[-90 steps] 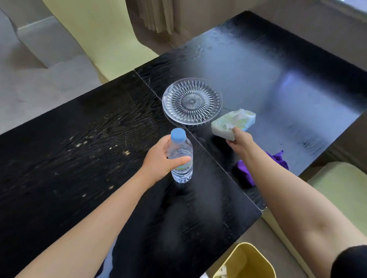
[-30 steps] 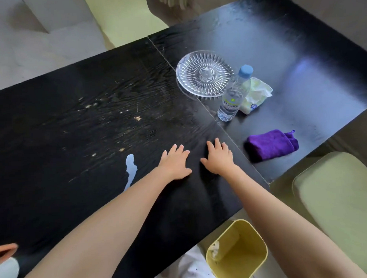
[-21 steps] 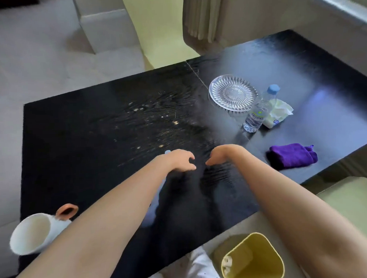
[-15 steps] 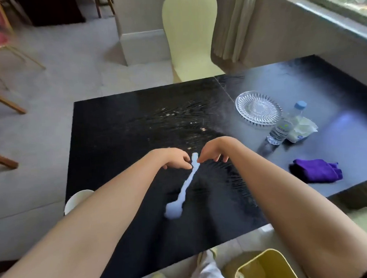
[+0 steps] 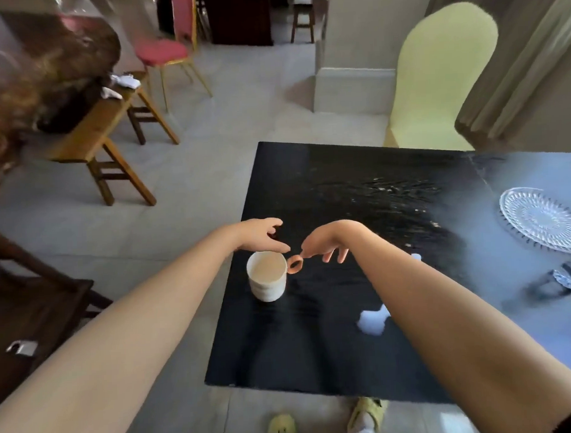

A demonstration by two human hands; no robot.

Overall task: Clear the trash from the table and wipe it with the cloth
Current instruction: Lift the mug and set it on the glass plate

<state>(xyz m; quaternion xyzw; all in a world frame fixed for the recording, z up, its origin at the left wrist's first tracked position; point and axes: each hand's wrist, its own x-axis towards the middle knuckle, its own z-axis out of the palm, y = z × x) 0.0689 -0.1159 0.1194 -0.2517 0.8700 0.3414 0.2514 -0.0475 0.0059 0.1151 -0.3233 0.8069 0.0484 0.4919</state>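
Right, from my remote seat I see both bare arms stretched out over the left part of the black bench [image 5: 314, 345]. The left hand [image 5: 260, 238] hangs just above the far rim of a white mug [image 5: 267, 281], its fingers [image 5: 278, 247] loosely curled and holding nothing. The right hand [image 5: 328, 242] hangs palm down just to the right of it, with its fingers [image 5: 342, 255] relaxed, drooping and a little apart. Its foremost tip is at the top of the mug's orange handle [image 5: 295, 264], and I cannot tell whether it touches.

The mug stands upright just below the fingertips of both hands, handle pointing right, close to the bench's left edge. A pale puddle [image 5: 373, 321] lies on the bench nearer to me than the right fingers, partly hidden by the right forearm. Pale crumbs [image 5: 403, 191] are scattered beyond the right fingers, toward the far side.

Well to the right of those fingers a clear glass plate [image 5: 541, 218] lies flat. Nearer than it, at the picture's edge, sits something striped and too blurred to name. Beyond the bench stands a pale yellow chair [image 5: 441, 78], and far to the left of the left fingers a wooden stool [image 5: 103, 135] stands on the floor.
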